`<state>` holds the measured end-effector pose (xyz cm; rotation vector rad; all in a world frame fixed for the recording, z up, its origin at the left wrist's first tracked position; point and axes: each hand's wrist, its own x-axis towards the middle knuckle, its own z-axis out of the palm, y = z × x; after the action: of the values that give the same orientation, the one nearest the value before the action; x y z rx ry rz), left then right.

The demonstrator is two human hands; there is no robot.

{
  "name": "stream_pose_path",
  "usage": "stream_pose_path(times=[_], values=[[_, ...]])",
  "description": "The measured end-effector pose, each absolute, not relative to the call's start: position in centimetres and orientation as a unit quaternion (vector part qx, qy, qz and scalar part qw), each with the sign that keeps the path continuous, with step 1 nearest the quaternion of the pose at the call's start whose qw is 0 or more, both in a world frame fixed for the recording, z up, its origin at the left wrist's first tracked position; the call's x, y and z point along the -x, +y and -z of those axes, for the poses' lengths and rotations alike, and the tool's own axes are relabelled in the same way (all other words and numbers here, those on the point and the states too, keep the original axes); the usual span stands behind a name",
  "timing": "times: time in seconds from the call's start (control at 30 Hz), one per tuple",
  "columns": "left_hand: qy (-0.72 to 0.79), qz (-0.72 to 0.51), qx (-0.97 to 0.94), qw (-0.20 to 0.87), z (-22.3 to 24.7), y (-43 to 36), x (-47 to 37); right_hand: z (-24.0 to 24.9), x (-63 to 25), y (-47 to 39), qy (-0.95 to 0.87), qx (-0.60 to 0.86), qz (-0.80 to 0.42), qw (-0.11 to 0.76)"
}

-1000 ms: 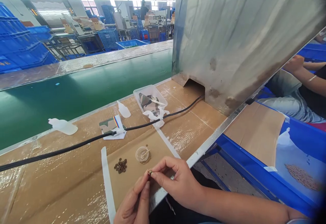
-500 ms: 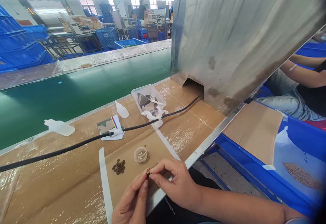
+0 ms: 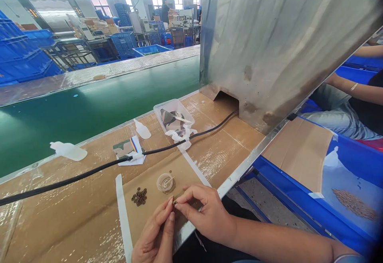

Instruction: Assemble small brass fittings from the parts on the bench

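Note:
Over the table's front edge, my left hand (image 3: 157, 229) and my right hand (image 3: 208, 214) meet fingertip to fingertip. Pinched between them is a small dark, brassy piece (image 3: 174, 202), mostly covered by the fingers; its exact kind is too small to make out. Just beyond the fingers stands a small clear cup (image 3: 163, 190) with pale thin strands in it. Left of the cup, a loose pile of small dark brown round discs (image 3: 139, 196) lies on brown paper (image 3: 151, 175) edged with white tape.
A black cable (image 3: 104, 162) crosses the cardboard-covered table. Behind it are a clear plastic tub (image 3: 158, 113) with camouflage cloth, and white squeeze bottles (image 3: 70, 151). A metal panel (image 3: 254, 47) rises at right; a green conveyor belt (image 3: 119, 91) runs behind. A co-worker's arm (image 3: 347, 84) shows far right.
My hands keep the same pinch, with the small piece turned slightly. A light speck on the green belt has moved right. The co-worker's arms have shifted, and the view has moved slightly.

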<state>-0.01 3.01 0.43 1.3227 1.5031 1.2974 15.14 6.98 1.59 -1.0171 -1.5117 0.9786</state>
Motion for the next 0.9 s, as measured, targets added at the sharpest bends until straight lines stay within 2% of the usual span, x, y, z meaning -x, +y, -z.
stream_pose_path(times=[0.63,0.9], values=[[0.599,-0.525,-0.437,0.418,-0.5,3.3,-0.1,-0.6,-15.3,7.2,-0.684,0.311,-0.324,0.575],[0.599,-0.528,-0.428,0.424,-0.3,3.3,-0.1,-0.2,-15.1,7.2,-0.704,0.3,-0.289,0.575]])
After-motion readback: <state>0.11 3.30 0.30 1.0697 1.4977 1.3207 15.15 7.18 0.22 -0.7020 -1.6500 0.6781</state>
